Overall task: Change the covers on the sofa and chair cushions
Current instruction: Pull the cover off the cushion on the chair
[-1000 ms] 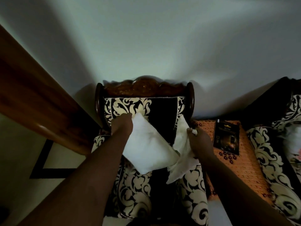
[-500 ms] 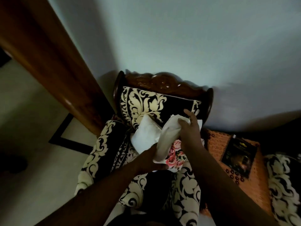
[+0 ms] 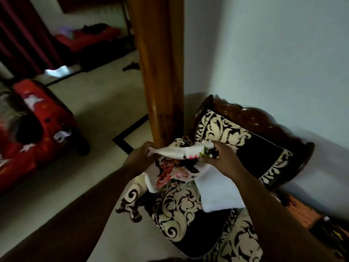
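Right now the floral cover [image 3: 175, 171] is held up over the chair [image 3: 204, 214], stretched between both hands by its top edge, with the rose-printed part hanging down in front of the seat. The left hand [image 3: 140, 154] pinches one end of the edge, fingers curled around the cloth, and the right hand [image 3: 217, 154] grips the other end the same way, near the chair's backrest. Just below the right forearm lies a plain white cushion [image 3: 219, 191], bare of any cover, resting on the seat and touching the hanging cloth.

Judging from this, the job on this cushion is at the halfway point: the insert is bare, and the floral cover is off it or not yet on. Whether the cover's mouth is open between the hands cannot be told; the edge looks bunched and flat. Nothing sits inside the cover as far as can be seen. What remains would be sliding the white cushion in, closing the cover, and doing the other cushions.

Beyond the chair, a wooden post [image 3: 158, 72] stands just beside its arm. A red sofa [image 3: 37, 129] with a printed throw sits well apart across the pale floor [image 3: 105, 103], and an orange mat [image 3: 302, 210] lies beside the chair at the right.
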`<state>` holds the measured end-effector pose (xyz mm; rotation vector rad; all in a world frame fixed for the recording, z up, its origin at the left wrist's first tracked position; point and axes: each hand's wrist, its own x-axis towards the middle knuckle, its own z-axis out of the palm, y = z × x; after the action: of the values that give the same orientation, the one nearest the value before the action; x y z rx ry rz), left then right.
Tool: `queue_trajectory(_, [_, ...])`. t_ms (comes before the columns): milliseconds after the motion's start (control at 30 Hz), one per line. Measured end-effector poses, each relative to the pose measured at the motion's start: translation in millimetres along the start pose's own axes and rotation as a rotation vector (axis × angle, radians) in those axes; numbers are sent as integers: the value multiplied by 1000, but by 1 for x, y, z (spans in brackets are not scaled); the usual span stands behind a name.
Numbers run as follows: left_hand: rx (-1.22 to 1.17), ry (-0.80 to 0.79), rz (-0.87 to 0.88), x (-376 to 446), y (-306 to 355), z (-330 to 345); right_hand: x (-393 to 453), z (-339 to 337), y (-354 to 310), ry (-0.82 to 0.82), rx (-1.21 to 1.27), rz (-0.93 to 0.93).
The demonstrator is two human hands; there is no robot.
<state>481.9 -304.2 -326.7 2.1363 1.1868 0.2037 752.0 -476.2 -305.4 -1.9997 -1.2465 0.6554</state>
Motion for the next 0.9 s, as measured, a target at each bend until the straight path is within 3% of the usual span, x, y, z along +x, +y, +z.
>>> queue_trajectory(133, [220, 24, 64, -63, -64, -70, -2, 45, -64, 165, 40, -155])
queue_trajectory(267, [349, 191, 15, -146, -148, -131, -25, 113, -137, 16, 275, -135])
queue_trajectory(500, [16, 558, -188, -270, -255, -222, -47, 231, -258, 0, 207, -155])
queue_trajectory(567, [16, 610, -257, -301, -274, -242, -47, 267, -287, -70, 182, -132])
queue_trajectory(667, [102, 692, -512, -338, -304, -265, -43, 327, -321, -142, 112, -123])
queue_trajectory(767, [-7, 819, -726, -367, -332, -274, -67, 391, -374, -149, 7, -231])
queue_trajectory(900, [-367, 836, -764, -377, -347, -261, -120, 491, -437, -333, 57, -441])
